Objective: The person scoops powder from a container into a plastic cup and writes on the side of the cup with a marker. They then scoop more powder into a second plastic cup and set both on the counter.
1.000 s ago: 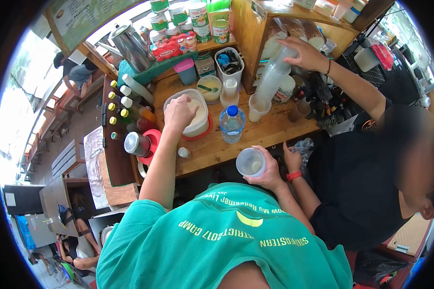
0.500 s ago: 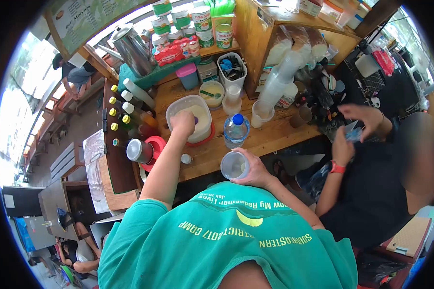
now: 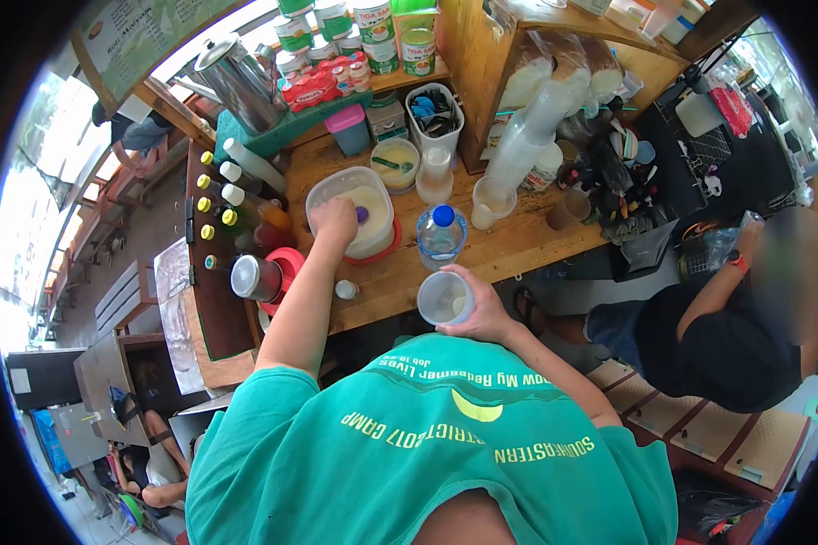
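My left hand (image 3: pixel 334 223) reaches into a square clear plastic tub (image 3: pixel 386 238) of pale cream-coloured contents. Its fingers are closed, and a small purple piece (image 3: pixel 362 214) shows right beside them; what they grip is mostly hidden. Near my chest, my right hand (image 3: pixel 483 313) wraps round a clear plastic cup (image 3: pixel 433 307), tilted so its mouth faces up toward me. A little pale matter lies inside the cup. Just beyond it stands a water bottle (image 3: pixel 442 238) with a blue cap. Behind the tub sits a round container (image 3: pixel 396 173) with a green spoon in it.
Bottles with yellow and white caps (image 3: pixel 232 195) line the left side. Stacked cups (image 3: pixel 523 145) lean at the right, near a single cup (image 3: pixel 493 202). Cans (image 3: pixel 373 36) and a metal jug (image 3: pixel 238 86) stand at the back. A co-worker (image 3: pixel 718 336) is at my right.
The co-worker has moved away to the right, hands no longer near the counter. My left hand has shifted slightly within the tub. My right hand keeps hold of the cup.
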A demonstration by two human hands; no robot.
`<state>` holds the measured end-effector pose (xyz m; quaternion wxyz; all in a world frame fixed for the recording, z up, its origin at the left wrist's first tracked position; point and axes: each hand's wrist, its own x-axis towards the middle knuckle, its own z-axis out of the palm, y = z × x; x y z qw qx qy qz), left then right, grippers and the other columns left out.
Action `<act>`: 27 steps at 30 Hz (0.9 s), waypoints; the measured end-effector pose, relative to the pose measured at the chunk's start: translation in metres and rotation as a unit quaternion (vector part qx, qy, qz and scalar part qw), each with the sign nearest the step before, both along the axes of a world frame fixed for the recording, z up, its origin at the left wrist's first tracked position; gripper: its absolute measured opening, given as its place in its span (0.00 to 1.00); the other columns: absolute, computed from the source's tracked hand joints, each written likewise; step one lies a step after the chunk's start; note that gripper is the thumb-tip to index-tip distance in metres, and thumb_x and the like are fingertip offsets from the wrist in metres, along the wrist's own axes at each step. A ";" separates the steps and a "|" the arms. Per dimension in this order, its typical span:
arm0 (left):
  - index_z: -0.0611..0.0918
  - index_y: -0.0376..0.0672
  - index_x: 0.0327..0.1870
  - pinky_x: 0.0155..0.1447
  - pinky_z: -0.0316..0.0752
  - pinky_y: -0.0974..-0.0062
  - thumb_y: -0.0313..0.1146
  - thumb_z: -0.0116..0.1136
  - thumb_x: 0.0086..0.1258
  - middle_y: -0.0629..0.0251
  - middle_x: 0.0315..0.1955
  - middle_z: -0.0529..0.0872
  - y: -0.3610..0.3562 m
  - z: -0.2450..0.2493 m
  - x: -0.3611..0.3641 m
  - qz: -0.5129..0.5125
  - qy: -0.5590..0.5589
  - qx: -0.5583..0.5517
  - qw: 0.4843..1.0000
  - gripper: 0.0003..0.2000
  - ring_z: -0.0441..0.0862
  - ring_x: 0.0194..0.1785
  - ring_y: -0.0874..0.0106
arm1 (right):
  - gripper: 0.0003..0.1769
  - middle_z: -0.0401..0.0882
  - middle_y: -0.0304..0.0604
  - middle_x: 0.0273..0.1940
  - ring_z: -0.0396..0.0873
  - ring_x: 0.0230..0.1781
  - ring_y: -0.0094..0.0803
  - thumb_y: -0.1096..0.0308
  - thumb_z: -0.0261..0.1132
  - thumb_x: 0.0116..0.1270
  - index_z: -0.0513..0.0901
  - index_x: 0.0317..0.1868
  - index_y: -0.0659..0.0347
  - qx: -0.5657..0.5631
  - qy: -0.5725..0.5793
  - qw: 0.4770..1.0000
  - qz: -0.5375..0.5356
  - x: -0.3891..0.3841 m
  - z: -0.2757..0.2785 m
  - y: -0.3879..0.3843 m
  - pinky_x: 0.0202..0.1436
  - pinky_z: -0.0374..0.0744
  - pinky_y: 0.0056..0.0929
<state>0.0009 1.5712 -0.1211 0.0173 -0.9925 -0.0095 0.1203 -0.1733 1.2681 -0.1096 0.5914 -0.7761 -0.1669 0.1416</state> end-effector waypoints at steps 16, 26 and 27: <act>0.91 0.41 0.38 0.48 0.85 0.49 0.31 0.61 0.67 0.46 0.39 0.92 -0.002 0.008 0.004 -0.068 -0.090 -0.093 0.989 0.08 0.91 0.45 0.47 | 0.55 0.76 0.59 0.66 0.77 0.69 0.51 0.61 0.91 0.39 0.72 0.68 0.61 0.184 -0.309 0.923 -0.136 -0.024 0.084 -0.025 0.72 0.76 0.48; 0.90 0.37 0.33 0.50 0.83 0.48 0.31 0.60 0.67 0.42 0.37 0.90 -0.005 -0.031 0.017 -0.117 -0.083 -0.171 0.975 0.09 0.89 0.44 0.45 | 0.55 0.78 0.53 0.67 0.79 0.68 0.44 0.61 0.88 0.42 0.71 0.72 0.62 0.025 -0.194 0.978 -0.078 -0.010 0.101 0.030 0.71 0.78 0.44; 0.91 0.37 0.33 0.52 0.84 0.49 0.30 0.61 0.67 0.41 0.36 0.90 -0.006 -0.031 0.015 -0.124 -0.057 -0.207 0.969 0.09 0.89 0.43 0.44 | 0.54 0.78 0.52 0.67 0.80 0.67 0.42 0.61 0.87 0.44 0.71 0.72 0.62 -0.022 -0.166 0.982 -0.082 -0.008 0.098 0.041 0.69 0.79 0.42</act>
